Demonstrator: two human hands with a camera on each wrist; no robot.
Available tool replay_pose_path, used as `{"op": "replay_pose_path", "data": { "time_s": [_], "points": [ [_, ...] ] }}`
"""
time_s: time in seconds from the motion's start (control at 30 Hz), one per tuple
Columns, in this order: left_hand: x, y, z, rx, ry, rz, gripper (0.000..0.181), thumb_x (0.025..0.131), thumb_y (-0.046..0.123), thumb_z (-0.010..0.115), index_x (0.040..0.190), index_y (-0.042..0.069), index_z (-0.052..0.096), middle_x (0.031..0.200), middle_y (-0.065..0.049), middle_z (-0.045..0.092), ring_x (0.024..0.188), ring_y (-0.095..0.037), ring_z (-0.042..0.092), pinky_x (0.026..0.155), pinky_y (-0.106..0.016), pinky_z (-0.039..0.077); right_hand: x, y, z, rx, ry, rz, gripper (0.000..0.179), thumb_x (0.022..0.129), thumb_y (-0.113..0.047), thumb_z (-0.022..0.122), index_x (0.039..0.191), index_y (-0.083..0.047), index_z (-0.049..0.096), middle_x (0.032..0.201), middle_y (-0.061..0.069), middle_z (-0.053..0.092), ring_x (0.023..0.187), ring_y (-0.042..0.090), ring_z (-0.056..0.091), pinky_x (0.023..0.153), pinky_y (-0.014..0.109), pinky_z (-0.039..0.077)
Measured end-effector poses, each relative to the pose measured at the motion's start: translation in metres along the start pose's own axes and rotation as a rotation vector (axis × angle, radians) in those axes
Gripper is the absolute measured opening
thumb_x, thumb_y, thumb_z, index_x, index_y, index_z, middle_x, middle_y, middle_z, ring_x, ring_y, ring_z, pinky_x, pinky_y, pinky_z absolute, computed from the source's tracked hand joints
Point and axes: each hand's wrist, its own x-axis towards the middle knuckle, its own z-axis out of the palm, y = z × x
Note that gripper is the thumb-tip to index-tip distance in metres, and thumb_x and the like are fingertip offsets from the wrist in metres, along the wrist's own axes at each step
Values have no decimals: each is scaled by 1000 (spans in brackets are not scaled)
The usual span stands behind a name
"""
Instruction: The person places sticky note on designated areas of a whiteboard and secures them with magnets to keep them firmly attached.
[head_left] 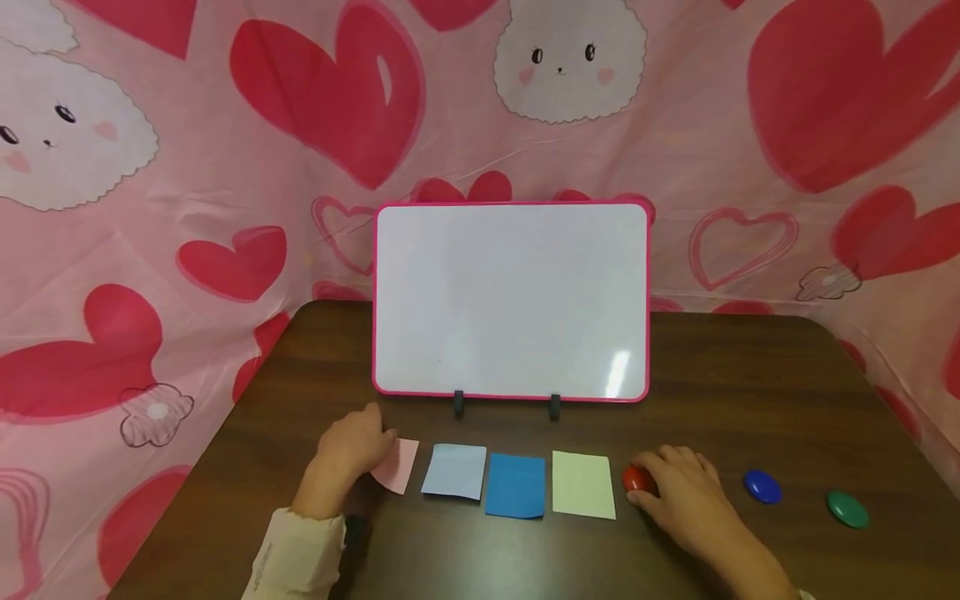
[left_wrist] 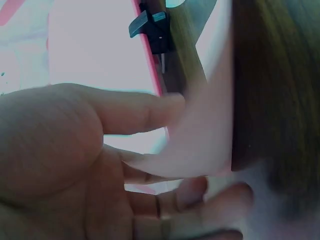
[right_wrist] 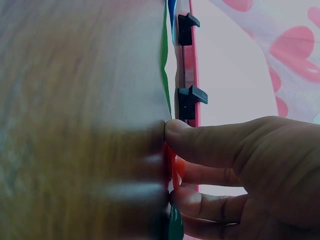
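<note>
At the left of the row of papers, my left hand (head_left: 354,442) pinches a pink sticky note (head_left: 399,467) along its left side. The left wrist view shows this note (left_wrist: 210,125) bending upward between thumb and fingers. My right hand (head_left: 686,496) rests at a round red magnet (head_left: 637,478) on the table, thumb on one side and fingers on the other. Close up in the right wrist view, the red magnet (right_wrist: 177,170) sits between thumb and fingertips. A light green sticky note (head_left: 582,485) lies just left of that hand.
A pink-framed whiteboard (head_left: 512,300) stands behind on two black feet, a left foot (head_left: 459,403) and a right foot (head_left: 555,407). Between the hands lie a pale blue note (head_left: 454,472) and a blue note (head_left: 515,486). Further right are a blue magnet (head_left: 762,486) and a green magnet (head_left: 847,508).
</note>
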Motion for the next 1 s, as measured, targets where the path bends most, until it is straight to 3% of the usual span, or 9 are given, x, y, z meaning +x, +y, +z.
{"op": "replay_pose_path", "data": {
  "time_s": [0.23,0.47,0.6,0.8,1.0],
  "points": [
    [4,-3,2,-11,116,91,38,86,6,63,117,-13,54,102,-31,57,91,-46,62,84,-60,50,0,0,0,-11,16,-13,42,81,-29,85,113,-7,71,102,7,63,112,43,53,96,76,31],
    [1,-3,-3,-39,90,119,26,84,4,63,108,-6,60,101,-21,67,79,-33,58,77,-52,50,0,1,1,-16,12,-20,41,81,-30,85,113,-8,71,101,6,62,111,42,53,96,76,31],
    [-1,-2,-6,-34,77,104,24,85,4,63,106,-7,60,95,-19,65,77,-32,57,75,-50,51,-1,2,1,-16,27,-29,41,80,-29,85,112,-8,71,100,5,62,110,41,54,95,75,31],
    [-3,-3,-11,1,59,132,6,86,3,58,84,1,63,74,-9,56,66,-26,52,63,-42,47,-2,2,3,-9,58,-44,40,80,-28,86,111,-8,71,100,5,62,109,41,54,95,75,31],
    [-6,-6,-19,-39,105,194,9,86,4,61,91,4,67,84,-8,63,72,-26,56,69,-46,51,-1,1,2,-12,17,-16,41,81,-29,85,113,-8,70,102,6,62,112,42,52,96,76,30]
  ]
}}
